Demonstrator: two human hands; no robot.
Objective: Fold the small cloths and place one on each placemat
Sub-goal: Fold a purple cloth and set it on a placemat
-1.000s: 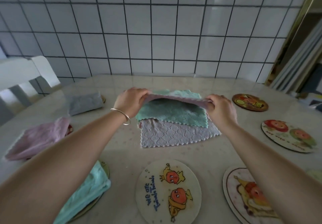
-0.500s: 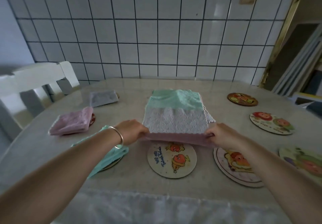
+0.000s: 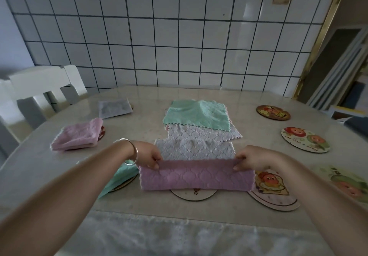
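Nearest edge: pale lace-patterned fabric [image 3: 179, 233] draped over the front of the table [image 3: 49, 168]. Just beyond, centre: pink cloth [image 3: 196, 177] held up above the table, front flap hanging toward the viewer, its pale reverse side [image 3: 194, 149] stretching away behind. Left hand [image 3: 148, 155], bangle [image 3: 132, 152] on the wrist, pinching the upper left corner of the cloth; right hand [image 3: 253, 159] pinching the upper right corner; hands well apart, one at each end of the fold line. Beneath the hanging flap: round placemat with cartoon print [image 3: 194, 195], largely hidden. Right of it: second placemat [image 3: 272, 192], partly covered by the right forearm; further right, at the frame edge, a third placemat [image 3: 350, 184]. Left, under the left forearm: folded mint cloth [image 3: 117, 180] lying on a placemat whose rim alone shows. Middle distance, left: folded pink cloth [image 3: 79, 135] on a placemat, a red edge showing beside it. Centre: stack of unfolded cloths, mint cloth on top [image 3: 197, 115], white cloth [image 3: 203, 135] protruding below it. Right: oval placemat with fruit figures [image 3: 304, 140]. Far left: folded grey cloth [image 3: 114, 107]. Far right: small dark round placemat [image 3: 272, 112]. Background: white chair [image 3: 39, 88] at the left of the table, white tiled wall [image 3: 179, 36].
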